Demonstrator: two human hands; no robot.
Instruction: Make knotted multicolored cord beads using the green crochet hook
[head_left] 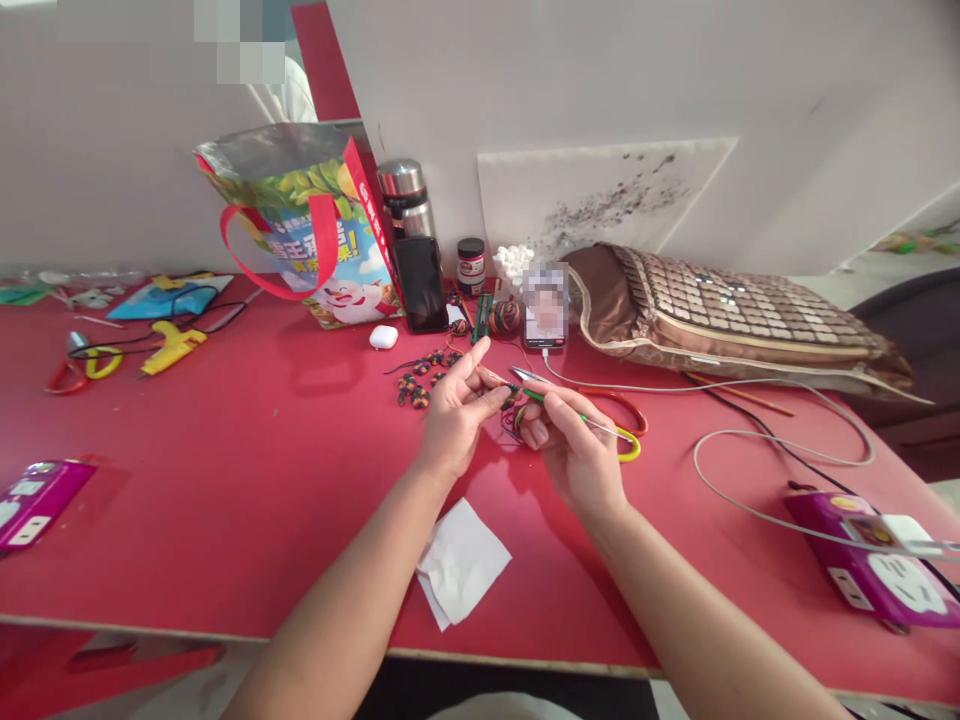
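Over the red table, my left hand (456, 410) pinches a small piece of multicoloured yarn work (513, 394) between thumb and fingers, with the index finger stretched up. My right hand (576, 450) grips a crochet hook (534, 396) with a green handle, its tip meeting the yarn work. More yarn hangs by the right fingers. Just behind that hand lie scissors (637, 415) with red and yellow handles, partly covered. Dark multicoloured crocheted pieces (414, 388) rest left of my hands. A multicoloured yarn ball (504, 316) sits farther back.
A propped phone (545, 335) with a lit screen has a white cable (701, 386) running right. Behind stand a dark phone (421, 285), a colourful bag (330, 250), a flask (405, 195) and a jar (471, 265). A tissue (465, 565) lies in front; a cushion (720, 310) is at right.
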